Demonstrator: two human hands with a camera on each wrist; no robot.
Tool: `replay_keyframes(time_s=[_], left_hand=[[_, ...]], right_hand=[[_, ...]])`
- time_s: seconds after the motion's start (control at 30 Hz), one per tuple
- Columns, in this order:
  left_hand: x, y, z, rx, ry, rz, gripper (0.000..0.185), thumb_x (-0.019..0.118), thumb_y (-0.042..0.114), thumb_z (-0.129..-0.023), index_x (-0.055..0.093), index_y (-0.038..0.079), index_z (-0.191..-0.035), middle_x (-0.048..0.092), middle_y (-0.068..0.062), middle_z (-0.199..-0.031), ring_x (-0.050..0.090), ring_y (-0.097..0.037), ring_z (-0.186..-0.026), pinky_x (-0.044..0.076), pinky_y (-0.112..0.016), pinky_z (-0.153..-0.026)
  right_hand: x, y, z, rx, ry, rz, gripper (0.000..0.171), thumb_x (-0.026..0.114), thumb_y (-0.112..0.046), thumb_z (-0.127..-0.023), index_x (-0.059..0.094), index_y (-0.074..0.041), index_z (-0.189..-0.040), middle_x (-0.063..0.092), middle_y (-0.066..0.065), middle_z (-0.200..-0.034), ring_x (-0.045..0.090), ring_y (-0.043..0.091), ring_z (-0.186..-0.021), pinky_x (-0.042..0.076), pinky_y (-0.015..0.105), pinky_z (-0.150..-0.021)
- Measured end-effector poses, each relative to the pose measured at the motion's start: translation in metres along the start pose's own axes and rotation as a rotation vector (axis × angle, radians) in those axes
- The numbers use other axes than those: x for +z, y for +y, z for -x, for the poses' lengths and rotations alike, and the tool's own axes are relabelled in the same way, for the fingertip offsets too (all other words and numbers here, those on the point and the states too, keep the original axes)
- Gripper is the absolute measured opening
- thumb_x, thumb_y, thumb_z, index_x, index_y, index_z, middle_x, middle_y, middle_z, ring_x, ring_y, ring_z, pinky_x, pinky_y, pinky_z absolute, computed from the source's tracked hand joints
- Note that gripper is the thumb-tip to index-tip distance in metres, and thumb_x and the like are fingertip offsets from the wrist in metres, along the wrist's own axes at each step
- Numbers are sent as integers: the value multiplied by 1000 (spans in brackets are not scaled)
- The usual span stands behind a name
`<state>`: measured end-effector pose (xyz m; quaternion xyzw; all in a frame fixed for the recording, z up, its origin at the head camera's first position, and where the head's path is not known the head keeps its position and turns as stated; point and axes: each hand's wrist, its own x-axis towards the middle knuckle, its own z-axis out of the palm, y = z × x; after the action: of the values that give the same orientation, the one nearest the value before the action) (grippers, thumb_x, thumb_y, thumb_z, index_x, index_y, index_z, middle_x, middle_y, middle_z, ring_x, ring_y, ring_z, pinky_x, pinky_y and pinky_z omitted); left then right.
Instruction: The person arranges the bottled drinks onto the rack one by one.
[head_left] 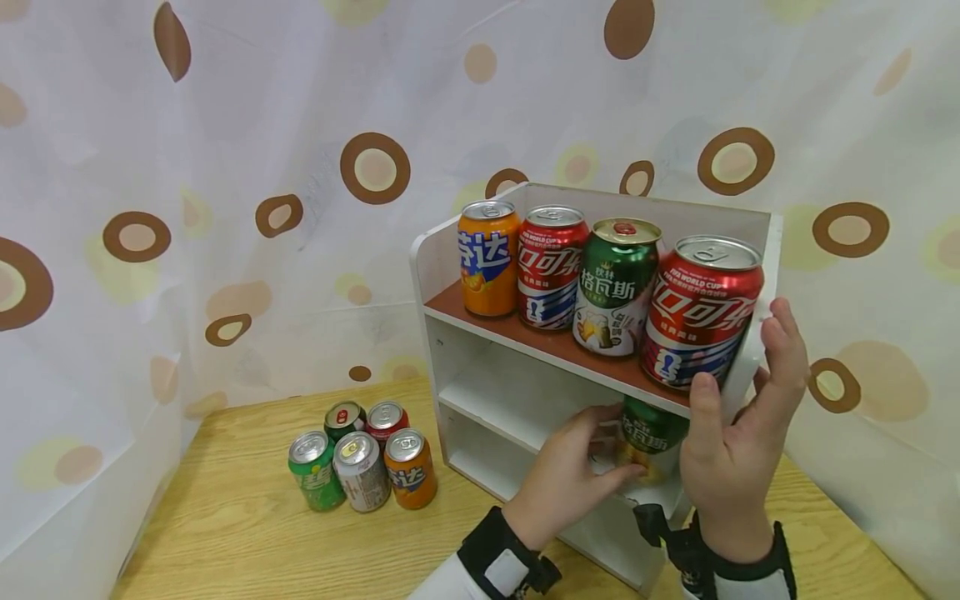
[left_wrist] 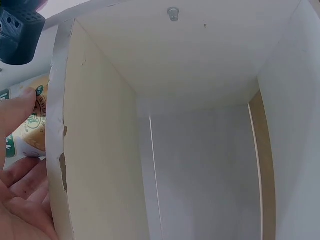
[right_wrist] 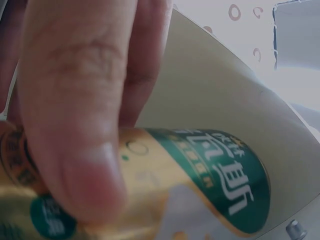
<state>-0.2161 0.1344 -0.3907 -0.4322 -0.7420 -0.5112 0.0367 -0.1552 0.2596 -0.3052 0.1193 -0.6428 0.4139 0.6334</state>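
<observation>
Green can (head_left: 651, 437) (middle shelf) gripped by both hands.

Head view looks forward and down at the shelf (head_left: 600, 333) from moderate distance. Left wrist view faces into a shelf compartment, close. Right wrist view sits nearest; all views share the green can (head_left: 651, 437).

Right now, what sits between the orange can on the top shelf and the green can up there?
One red can stands between the orange can and the green can on the top shelf; the head view shows it.
</observation>
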Motion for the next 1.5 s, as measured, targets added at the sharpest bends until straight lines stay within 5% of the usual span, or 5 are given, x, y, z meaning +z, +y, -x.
replay_keyframes(time_s=[0.83,1.17,1.5], left_hand=[[-1,1,5,41,-26,-72,59,75,18,-96,50,10,-148,59,-7,-146,65,-10,-122,50,-11,-96],[-38,-3,16,67,93,-143,27,70,17,-100,65,9,-125,68,-5,-124,67,-15,-105,54,-17,-84],[-84,-12,40,-1,235,-231,13,71,13,-97,71,9,-110,71,-2,-104,65,-14,-86,53,-29,-69]], right_hand=[[1,-1,1,-1,1,11,49,53,-14,-99,36,14,-136,35,18,-159,32,30,-146,30,33,-115],[1,-2,0,5,-4,29,48,51,-12,-99,35,13,-136,34,18,-159,32,30,-147,29,33,-117],[0,-1,0,6,-12,41,48,51,-12,-99,35,12,-137,33,17,-160,31,29,-147,28,33,-116]])
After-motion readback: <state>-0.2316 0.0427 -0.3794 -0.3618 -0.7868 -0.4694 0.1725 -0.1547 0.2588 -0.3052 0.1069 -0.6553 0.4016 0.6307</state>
